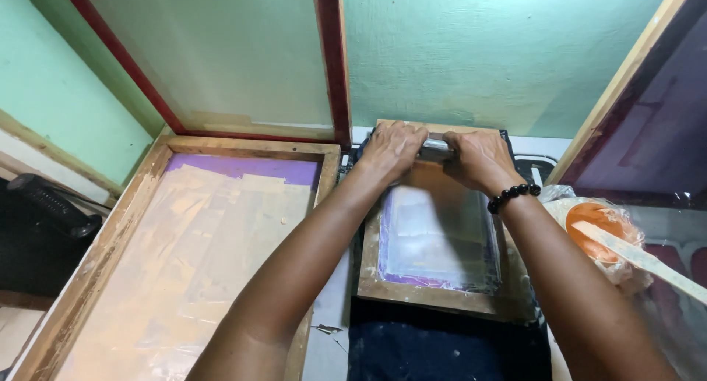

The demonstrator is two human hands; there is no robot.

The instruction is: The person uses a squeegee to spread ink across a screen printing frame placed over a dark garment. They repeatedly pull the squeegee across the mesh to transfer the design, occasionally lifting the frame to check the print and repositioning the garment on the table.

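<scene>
The small frame (pixel 434 293) lies on the dark cloth (pixel 442 348). Both hands, the left hand (pixel 394 149) and the right hand (pixel 480 158), rest side by side at its far end. The big frame (pixel 118 241) lies to its left. The bowl (pixel 600 230) sits to its right.

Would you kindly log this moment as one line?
left hand and right hand grip squeegee | far end of small wooden screen frame

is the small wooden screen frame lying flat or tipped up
Lying flat. The small wooden frame rests on the dark cloth, and the left hand and right hand grip a squeegee at its far end.
</scene>
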